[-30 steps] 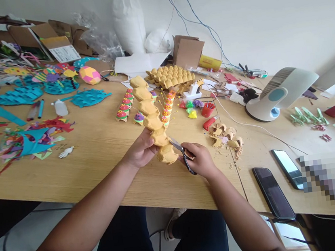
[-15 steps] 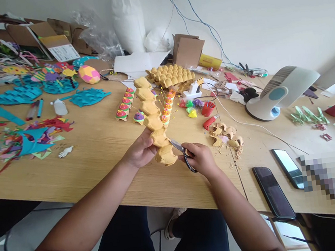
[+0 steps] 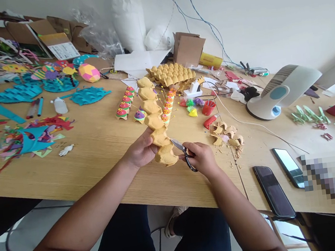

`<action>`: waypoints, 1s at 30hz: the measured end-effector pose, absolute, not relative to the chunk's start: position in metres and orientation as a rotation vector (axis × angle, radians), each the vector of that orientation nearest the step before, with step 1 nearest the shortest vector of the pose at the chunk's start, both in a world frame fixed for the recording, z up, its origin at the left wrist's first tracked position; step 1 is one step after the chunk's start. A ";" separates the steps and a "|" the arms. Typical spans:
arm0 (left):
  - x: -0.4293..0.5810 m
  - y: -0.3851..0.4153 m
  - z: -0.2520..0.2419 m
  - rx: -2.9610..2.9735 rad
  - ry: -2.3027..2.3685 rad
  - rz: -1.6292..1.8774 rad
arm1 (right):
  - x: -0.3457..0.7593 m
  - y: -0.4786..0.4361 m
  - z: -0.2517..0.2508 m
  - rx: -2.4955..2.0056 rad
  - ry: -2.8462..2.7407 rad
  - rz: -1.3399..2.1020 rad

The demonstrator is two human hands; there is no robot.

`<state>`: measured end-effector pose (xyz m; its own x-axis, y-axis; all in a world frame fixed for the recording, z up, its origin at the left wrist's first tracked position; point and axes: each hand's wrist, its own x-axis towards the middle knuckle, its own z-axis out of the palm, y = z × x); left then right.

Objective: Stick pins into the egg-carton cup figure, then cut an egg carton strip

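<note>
My left hand (image 3: 142, 149) is closed on the lower left side of a long strip of yellow-brown egg carton (image 3: 154, 121), lifted over the table with its cups in a row. My right hand (image 3: 201, 157) grips a pair of scissors (image 3: 186, 155) with dark handles. The blade tips meet the carton's right edge near its lower end; part of the handles is hidden by my fingers. Behind the strip stand a red-and-green painted carton strip (image 3: 125, 102), a small purple-topped piece (image 3: 139, 115) and an orange decorated strip (image 3: 168, 106) with yellow-tipped stalks.
Carton scraps (image 3: 227, 134) and a red-handled cutter (image 3: 210, 122) lie to the right. A white fan (image 3: 282, 91) and a phone (image 3: 273, 191) are farther right. More egg tray (image 3: 171, 74) sits behind. Paper scraps (image 3: 35, 139) and blue paper pieces (image 3: 90, 95) cover the left.
The carton strip's upper end has shifted slightly to the right. Both hands keep nearly the same place, and the scissors stay at the strip's right edge.
</note>
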<state>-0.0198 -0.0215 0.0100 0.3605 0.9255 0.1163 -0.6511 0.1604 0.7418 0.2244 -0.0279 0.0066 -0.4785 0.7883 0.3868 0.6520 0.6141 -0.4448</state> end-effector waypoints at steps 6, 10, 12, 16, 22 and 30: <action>-0.020 -0.020 0.010 0.813 0.402 1.176 | 0.223 -0.030 0.008 -1.109 -2.282 0.422; -0.020 -0.020 0.011 0.832 0.417 1.166 | 0.224 -0.031 0.009 -1.081 -2.289 0.424; -0.020 -0.020 0.011 0.840 0.421 1.163 | 0.224 -0.030 0.009 -1.070 -2.293 0.407; -0.018 -0.021 0.009 0.846 0.429 1.149 | 0.224 -0.028 0.007 -1.066 -2.315 0.324; -0.016 -0.021 0.009 0.836 0.425 1.118 | 0.225 -0.026 0.004 -1.021 -2.321 0.202; -0.016 -0.022 0.009 0.779 0.404 1.120 | 0.227 -0.024 0.003 -1.026 -2.327 0.113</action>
